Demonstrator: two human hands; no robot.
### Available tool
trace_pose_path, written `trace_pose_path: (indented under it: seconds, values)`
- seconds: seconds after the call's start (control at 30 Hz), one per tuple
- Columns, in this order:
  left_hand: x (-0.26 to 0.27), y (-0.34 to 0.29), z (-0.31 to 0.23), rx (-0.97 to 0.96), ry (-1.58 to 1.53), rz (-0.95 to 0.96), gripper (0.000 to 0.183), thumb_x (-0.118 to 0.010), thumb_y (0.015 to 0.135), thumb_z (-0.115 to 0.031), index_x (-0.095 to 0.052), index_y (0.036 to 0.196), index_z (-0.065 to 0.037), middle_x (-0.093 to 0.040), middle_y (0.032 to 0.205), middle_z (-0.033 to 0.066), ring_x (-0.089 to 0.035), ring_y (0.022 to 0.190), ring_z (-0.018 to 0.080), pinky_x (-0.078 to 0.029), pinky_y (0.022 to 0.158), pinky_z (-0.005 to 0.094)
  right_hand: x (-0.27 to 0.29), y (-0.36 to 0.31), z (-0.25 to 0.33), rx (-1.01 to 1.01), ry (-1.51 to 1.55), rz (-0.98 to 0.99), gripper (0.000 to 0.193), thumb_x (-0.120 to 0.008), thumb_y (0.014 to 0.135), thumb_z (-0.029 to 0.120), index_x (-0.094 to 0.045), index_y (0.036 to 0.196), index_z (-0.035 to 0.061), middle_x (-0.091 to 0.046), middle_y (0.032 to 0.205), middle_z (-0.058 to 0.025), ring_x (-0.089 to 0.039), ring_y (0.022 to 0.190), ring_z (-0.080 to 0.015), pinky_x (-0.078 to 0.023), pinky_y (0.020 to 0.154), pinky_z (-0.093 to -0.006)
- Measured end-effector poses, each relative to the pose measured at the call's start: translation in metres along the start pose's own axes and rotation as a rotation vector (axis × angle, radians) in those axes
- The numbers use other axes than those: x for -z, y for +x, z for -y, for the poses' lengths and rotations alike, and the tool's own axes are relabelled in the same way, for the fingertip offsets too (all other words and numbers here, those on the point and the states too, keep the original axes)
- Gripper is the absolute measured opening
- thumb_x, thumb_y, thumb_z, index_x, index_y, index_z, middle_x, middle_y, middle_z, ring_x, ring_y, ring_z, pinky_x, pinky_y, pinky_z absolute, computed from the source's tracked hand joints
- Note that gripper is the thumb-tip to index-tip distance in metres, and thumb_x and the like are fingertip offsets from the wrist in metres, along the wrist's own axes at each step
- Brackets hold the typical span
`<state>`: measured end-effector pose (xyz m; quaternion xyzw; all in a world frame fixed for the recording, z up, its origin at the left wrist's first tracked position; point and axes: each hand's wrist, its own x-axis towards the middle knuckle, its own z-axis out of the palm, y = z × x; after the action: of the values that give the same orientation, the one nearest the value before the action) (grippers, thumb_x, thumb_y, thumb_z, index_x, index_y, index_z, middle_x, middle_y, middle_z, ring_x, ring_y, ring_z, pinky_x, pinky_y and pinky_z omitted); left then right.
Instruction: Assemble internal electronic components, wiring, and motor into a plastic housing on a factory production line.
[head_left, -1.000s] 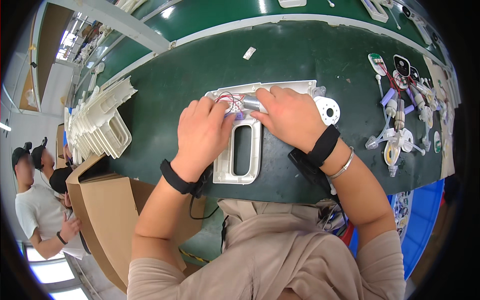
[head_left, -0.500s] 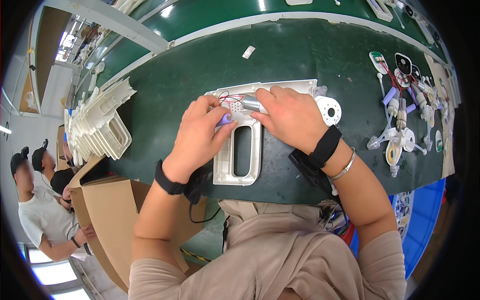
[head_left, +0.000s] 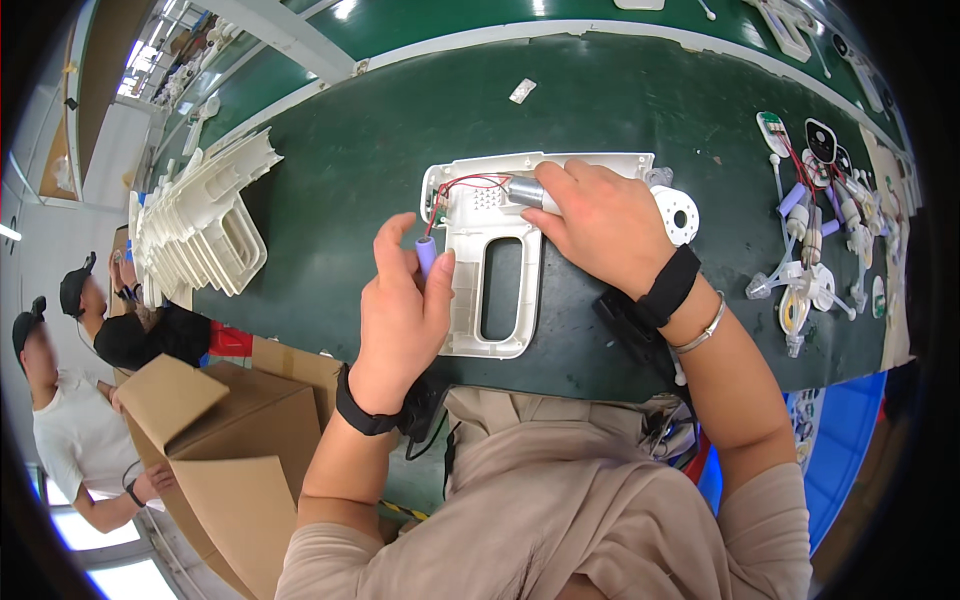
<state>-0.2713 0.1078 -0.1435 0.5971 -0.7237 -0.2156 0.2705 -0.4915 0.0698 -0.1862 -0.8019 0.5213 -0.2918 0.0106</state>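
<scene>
A white plastic housing half (head_left: 462,320) with an oblong handle opening lies on the green bench in front of me. My left hand (head_left: 400,310) pinches a purple cylindrical battery (head_left: 427,255) between thumb and fingers, just left of the housing. Red and black wires (head_left: 462,184) run from the battery's upper end over the housing toward a silver motor (head_left: 524,191). Around that motor my right hand (head_left: 605,222) is closed, holding it over the housing's upper part. A white round disc with holes (head_left: 679,216) sits right of the right hand.
Nested white housing halves (head_left: 205,220) stand at the left. Wired parts with batteries and tubing (head_left: 800,230) lie at the right. An open cardboard box (head_left: 235,425) is at the lower left, near two people. A small white piece (head_left: 522,91) lies farther back.
My left hand has drawn the battery down and away from the wires, off the housing's left edge. The right hand stays on the motor. The box flaps and people at left have shifted.
</scene>
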Motion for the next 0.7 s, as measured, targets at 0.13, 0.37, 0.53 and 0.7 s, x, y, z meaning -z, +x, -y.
trace_pose_path:
  seconds: [0.13, 0.37, 0.53, 0.7]
  values:
    - [0.003, -0.005, -0.007, 0.12, -0.2, 0.125, 0.028, -0.056, 0.095, -0.009, -0.051, 0.119, 0.005, -0.065, 0.087, 0.0093, -0.066, 0.067, 0.0137, -0.053, 0.061, 0.0256, 0.0, 0.0, 0.0, 0.008, -0.01, 0.009, 0.03, -0.065, 0.085, 0.032, -0.056, 0.098, 0.0075, -0.058, 0.077, -0.0086, -0.064, 0.07, -0.0253, -0.05, 0.054, -0.0363]
    - [-0.021, 0.003, -0.004, 0.067, -0.319, 0.006, 0.03, -0.056, 0.093, -0.005, -0.052, 0.121, 0.004, -0.063, 0.092, 0.0071, -0.068, 0.075, 0.0161, -0.054, 0.066, 0.0249, 0.0, 0.0, 0.001, 0.015, -0.007, -0.005, 0.03, -0.066, 0.084, 0.033, -0.056, 0.098, 0.0078, -0.059, 0.077, -0.0086, -0.064, 0.071, -0.0253, -0.05, 0.054, -0.0367]
    - [-0.021, 0.007, -0.013, 0.076, -0.147, 0.089, 0.029, -0.061, 0.09, -0.005, -0.056, 0.117, 0.004, -0.065, 0.09, 0.0073, -0.065, 0.072, 0.0131, -0.051, 0.064, 0.0242, 0.001, 0.0, 0.0, 0.005, 0.003, -0.005, 0.03, -0.066, 0.084, 0.033, -0.056, 0.097, 0.0076, -0.059, 0.077, -0.0087, -0.065, 0.071, -0.0254, -0.05, 0.053, -0.0368]
    - [-0.011, -0.01, 0.001, 0.116, -0.152, 0.089, 0.028, -0.062, 0.09, -0.006, -0.058, 0.116, 0.003, -0.063, 0.09, 0.006, -0.064, 0.07, 0.0103, -0.05, 0.058, 0.0227, 0.003, 0.0, 0.003, -0.03, 0.0, 0.051, 0.03, -0.068, 0.082, 0.032, -0.057, 0.096, 0.008, -0.058, 0.082, -0.0077, -0.062, 0.075, -0.0247, -0.049, 0.058, -0.0371]
